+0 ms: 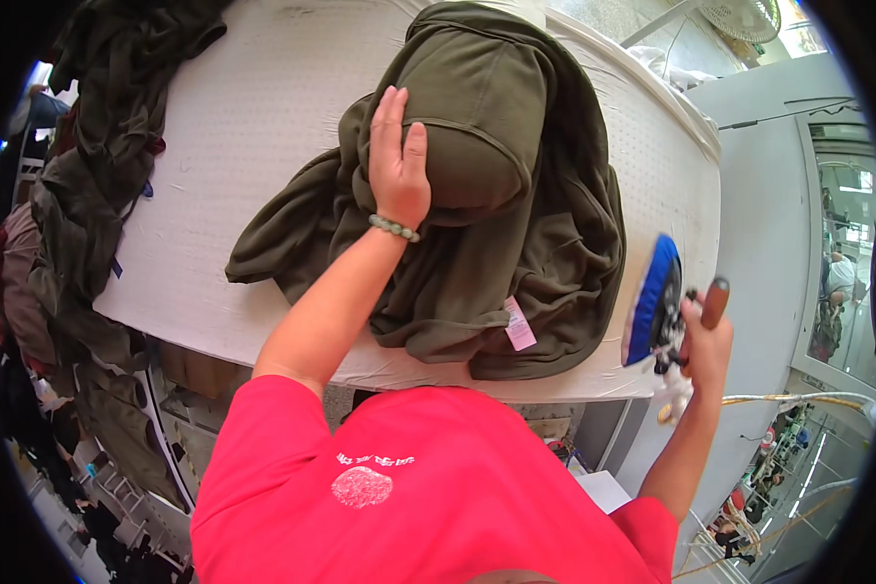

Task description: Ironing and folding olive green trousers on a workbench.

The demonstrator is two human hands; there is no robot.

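Note:
A dark olive garment [574, 253] lies bunched on the white padded table [204, 214], its upper part drawn smooth over a rounded form whose inside is hidden. Against the left side of that rounded part rests my left hand [399, 180], fingers stretched out, a beaded bracelet at the wrist. At the table's right edge my right hand [708, 341] grips a steam iron [667, 302] by its brown handle. The iron is tilted on its side, with its blue-covered sole toward the garment and apart from it. A pale label [520, 324] shows on the garment's near part.
More dark olive garments [107, 127] are heaped along the table's left side and hang over its edge. Beyond the right edge run a hose [798, 397] and a grey wall with a window [847, 243]. A fan [740, 18] stands at the far right.

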